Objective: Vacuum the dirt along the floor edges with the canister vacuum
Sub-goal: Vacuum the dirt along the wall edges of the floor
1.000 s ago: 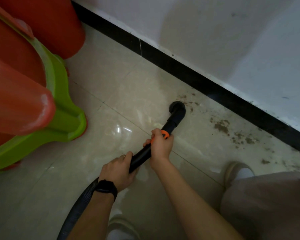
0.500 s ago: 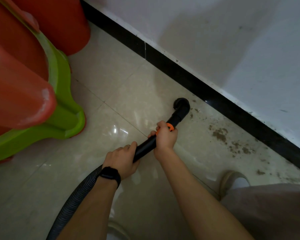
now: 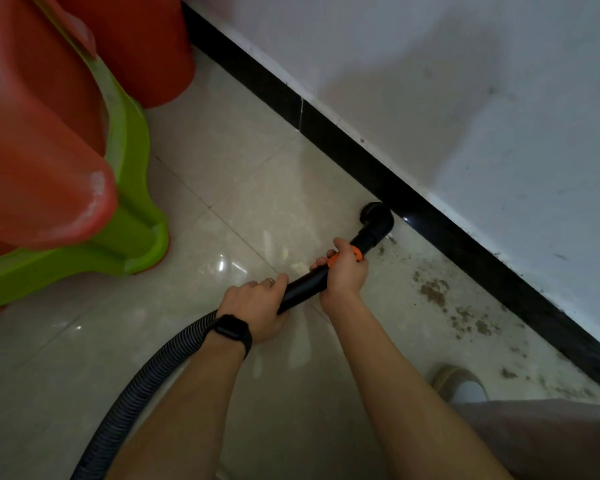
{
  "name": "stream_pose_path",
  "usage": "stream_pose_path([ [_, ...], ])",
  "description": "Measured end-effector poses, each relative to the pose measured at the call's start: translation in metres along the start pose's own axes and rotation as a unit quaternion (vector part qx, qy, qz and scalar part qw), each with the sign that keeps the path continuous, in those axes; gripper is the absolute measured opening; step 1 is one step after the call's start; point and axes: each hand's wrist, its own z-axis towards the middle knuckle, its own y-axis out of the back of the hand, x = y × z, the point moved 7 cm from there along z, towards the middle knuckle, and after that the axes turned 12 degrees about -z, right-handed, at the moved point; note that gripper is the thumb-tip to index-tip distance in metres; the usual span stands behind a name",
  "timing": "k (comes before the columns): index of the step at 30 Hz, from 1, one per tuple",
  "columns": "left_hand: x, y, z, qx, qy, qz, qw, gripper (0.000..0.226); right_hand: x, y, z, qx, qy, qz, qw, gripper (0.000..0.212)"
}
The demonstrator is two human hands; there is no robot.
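Far left, green plastic [image 3: 132,209]. The hose [image 3: 146,379] runs to the left hand [image 3: 257,310], fingers curled round the tube [image 3: 305,285] — the right hand [image 3: 347,271] grips it too. The nozzle [image 3: 376,220] sits just beside the baseboard [image 3: 440,226] — dirt [image 3: 433,292] lies right.

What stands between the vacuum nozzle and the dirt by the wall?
Nothing visible. The nozzle is at the baseboard, and only bare tile lies between it and the dirt to its right. A shoe stands farther along, past the main patches. The left hand and right hand grip the tube.
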Motion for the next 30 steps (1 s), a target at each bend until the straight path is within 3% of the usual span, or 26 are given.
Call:
stream_pose_path([
  [8,-0.009,-0.002,0.016,-0.018,-0.006,-0.007,1.0,0.036,0.013,0.003,0.015,-0.012,0.015,-0.006,1.0,0.02],
  [20,0.023,0.014,0.015,-0.056,0.068,-0.075,0.993,0.027,0.017,-0.038,0.015,0.001,0.026,-0.047,0.999,0.023],
  [30,0.063,0.018,-0.033,-0.006,0.05,-0.032,0.998,0.031,-0.043,-0.039,-0.029,-0.002,-0.005,-0.011,1.0,0.022],
])
